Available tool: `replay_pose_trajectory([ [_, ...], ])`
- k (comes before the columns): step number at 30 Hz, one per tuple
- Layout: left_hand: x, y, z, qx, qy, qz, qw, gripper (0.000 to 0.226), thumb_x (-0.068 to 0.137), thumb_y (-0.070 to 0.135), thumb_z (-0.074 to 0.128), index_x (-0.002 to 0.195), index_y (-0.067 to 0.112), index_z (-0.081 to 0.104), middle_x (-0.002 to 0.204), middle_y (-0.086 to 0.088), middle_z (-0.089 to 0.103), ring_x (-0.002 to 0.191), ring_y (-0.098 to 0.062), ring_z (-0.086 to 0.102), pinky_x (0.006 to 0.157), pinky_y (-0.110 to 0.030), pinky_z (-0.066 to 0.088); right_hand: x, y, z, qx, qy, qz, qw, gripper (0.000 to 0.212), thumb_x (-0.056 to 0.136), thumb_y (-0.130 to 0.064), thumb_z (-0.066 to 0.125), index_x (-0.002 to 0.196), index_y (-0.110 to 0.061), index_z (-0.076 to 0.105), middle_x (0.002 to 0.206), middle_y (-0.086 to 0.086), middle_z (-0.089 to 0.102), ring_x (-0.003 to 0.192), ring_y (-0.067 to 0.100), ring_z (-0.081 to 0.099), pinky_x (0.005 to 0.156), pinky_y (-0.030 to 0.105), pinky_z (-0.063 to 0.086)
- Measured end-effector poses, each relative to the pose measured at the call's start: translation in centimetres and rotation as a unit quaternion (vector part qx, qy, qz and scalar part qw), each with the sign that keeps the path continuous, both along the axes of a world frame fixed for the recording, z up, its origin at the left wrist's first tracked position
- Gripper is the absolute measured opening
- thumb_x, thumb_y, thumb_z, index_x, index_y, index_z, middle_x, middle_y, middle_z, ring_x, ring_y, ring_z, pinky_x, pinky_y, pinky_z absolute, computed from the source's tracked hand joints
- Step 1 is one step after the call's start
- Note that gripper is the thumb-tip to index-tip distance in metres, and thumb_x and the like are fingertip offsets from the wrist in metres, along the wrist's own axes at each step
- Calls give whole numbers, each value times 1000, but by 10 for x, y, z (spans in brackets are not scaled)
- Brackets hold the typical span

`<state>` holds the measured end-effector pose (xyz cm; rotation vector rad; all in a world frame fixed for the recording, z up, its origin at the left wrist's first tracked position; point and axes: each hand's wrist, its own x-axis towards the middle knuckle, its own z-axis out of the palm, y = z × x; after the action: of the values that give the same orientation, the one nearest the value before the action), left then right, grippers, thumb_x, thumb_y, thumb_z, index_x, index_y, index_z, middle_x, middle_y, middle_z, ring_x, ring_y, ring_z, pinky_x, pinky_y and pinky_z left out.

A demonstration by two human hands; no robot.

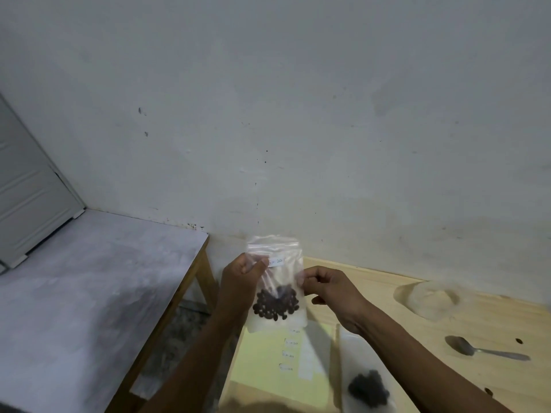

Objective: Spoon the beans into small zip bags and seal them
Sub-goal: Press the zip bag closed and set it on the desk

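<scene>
At the left of the frame a grey-white tabletop [89, 278] with a wooden leg stands bare against the wall, well apart from the work. Just left of centre, low in the frame, the left hand [243, 278] pinches the left edge of a small clear zip bag [275, 281] between thumb and curled fingers, just below the zip strip. The bag hangs upright in the air over the near edge of the pale wooden tabletop [417, 329], with a white label near its top and a cluster of dark beans [275, 304] settled in its lower half. The film looks thin, limp and slick, and the load light, so the bag should crumple rather than hold shape; the firmest hold is likely at the side seams close to the zip, where both hands now sit, and the seal probably wants a pinch run along the strip. The right hand [328, 289] pinches the bag's right edge, fingers curled. Below the bag lies a yellow sheet [259, 368] carrying a row of small white labels [290, 350]. Lower right, another clear bag [368, 386] with dark beans lies on the wood, and farther right a metal spoon [483, 350] rests, bowl toward the hands.
</scene>
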<state>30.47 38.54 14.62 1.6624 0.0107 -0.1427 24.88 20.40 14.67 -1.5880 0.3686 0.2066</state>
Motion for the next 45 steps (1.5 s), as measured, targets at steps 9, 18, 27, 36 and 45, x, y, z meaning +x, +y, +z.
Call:
replay_pose_trajectory([
  [9, -7, 3, -52, 62, 121, -149, 979, 44, 90, 8, 67, 129, 16, 48, 102, -5, 65, 88, -19, 68, 66, -26, 58, -10, -11, -42, 99, 66, -140, 983, 13, 92, -3, 61, 102, -11, 65, 83, 14, 67, 70, 28, 61, 61, 34, 52],
  [18, -10, -24, -87, 127, 141, -180, 965, 61, 90, 1, 64, 143, 23, 42, 90, -7, 64, 76, -19, 62, 59, -29, 51, -25, -28, -83, -44, 52, -149, 986, 37, 94, -3, 59, 127, -19, 56, 83, 14, 64, 73, 26, 64, 65, 35, 54],
  [27, 18, -53, -99, 224, 162, -286, 918, 87, 83, -2, 72, 153, 12, 23, 94, 4, 51, 77, -6, 49, 53, -8, 42, -9, -46, -95, -58, 135, -54, 988, 74, 84, 9, 65, 147, -16, 35, 87, 10, 58, 77, 19, 61, 59, 24, 52],
  [36, 60, -80, -131, 357, 102, -286, 884, 85, 83, 17, 75, 151, 6, 26, 149, -16, 38, 134, -30, 40, 104, -32, 42, 24, -54, -114, -46, 151, -75, 985, 72, 88, 3, 64, 150, -10, 30, 95, 4, 62, 81, 16, 63, 63, 23, 53],
  [45, 68, -88, -150, 375, 85, -297, 874, 64, 92, 25, 61, 149, 8, 36, 153, -10, 38, 142, -27, 34, 115, -35, 31, 22, -67, -125, -72, 110, -41, 990, 55, 95, -9, 60, 141, -24, 35, 126, 2, 57, 109, 14, 60, 82, 19, 52],
])
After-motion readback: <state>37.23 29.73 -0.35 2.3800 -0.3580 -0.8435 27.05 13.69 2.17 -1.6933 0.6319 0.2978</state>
